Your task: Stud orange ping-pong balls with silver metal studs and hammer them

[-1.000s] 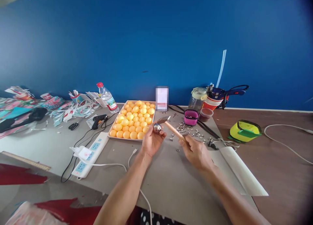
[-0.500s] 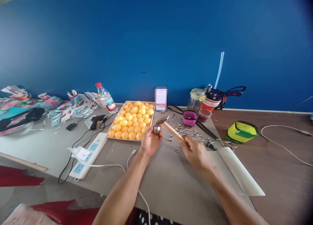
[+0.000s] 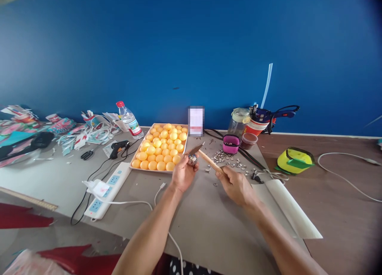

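In the head view my left hand [image 3: 184,174] has its fingers closed round a small shiny silver ball [image 3: 192,160], raised above the table. My right hand [image 3: 237,184] grips a hammer [image 3: 210,162] by its pale wooden handle. The hammer's dark head lies over the top of the ball; whether it touches cannot be made out. Small silver metal pieces [image 3: 220,156] are scattered on the table beyond my right hand. Left of the ball, a shallow box [image 3: 152,171] holds many orange ping-pong balls [image 3: 160,165].
A purple container [image 3: 230,144], a lidded jar [image 3: 238,121] and a red-white cup [image 3: 256,127] stand at the back right. To the left are a power strip [image 3: 107,192], a glue gun [image 3: 119,147] and a water bottle [image 3: 130,121]. A white cable [image 3: 176,243] crosses the front.
The hammer's head has shifted slightly left and tilted over the ball. The ball appears turned a little in my left hand. Both arms stay nearly where they were.
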### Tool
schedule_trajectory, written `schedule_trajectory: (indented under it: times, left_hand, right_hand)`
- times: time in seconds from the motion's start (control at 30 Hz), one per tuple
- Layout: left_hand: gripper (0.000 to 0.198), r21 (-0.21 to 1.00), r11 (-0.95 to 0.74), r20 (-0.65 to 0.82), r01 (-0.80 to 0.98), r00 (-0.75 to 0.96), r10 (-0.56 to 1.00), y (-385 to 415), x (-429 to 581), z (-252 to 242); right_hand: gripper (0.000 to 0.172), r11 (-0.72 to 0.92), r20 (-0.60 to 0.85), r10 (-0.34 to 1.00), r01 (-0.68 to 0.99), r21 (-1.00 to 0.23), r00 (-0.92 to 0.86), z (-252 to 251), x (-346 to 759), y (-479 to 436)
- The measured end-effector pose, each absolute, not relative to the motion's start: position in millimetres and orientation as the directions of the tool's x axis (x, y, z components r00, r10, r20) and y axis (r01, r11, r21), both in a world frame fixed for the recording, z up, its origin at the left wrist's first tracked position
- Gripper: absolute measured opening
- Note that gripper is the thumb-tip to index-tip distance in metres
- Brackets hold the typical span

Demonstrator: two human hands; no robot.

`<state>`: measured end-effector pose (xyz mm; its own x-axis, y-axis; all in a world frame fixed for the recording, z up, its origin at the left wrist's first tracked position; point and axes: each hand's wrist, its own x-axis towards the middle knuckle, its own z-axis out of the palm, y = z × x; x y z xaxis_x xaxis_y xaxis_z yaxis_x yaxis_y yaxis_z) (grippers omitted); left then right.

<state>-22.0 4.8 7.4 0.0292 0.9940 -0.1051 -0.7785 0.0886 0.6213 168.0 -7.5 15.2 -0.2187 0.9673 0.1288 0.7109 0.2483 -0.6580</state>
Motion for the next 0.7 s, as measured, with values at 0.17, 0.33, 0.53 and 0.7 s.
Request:
schedule_trajectory:
  times: [0.17,0.33,0.53,0.7]
  left_hand:
    - [0.026,0.657,0.056,-0.062,-0.752,0.02,0.998,5.1,-19.1,9.1]
    - [0.022,0.657,0.029,-0.115,-0.753,-0.062,0.991,9.4,-18.1,6.0]
    - [0.02,0.685,-0.039,-0.044,-0.728,-0.094,0.995,10.3,-18.5,1.9]
    - [0.03,0.735,0.029,-0.118,-0.678,-0.086,0.989,10.2,-18.5,1.8]
  right_hand:
    - [0.03,0.256,0.186,0.967,0.666,-0.701,-0.177,16.7,169.7,-7.5]
    - [0.028,0.244,0.117,0.969,0.755,-0.609,-0.219,17.9,167.5,-9.3]
    - [0.027,0.302,0.204,0.953,0.717,-0.628,-0.222,15.4,167.3,-10.0]
    - [0.027,0.243,0.129,0.97,0.765,-0.597,-0.208,12.0,167.0,-7.4]
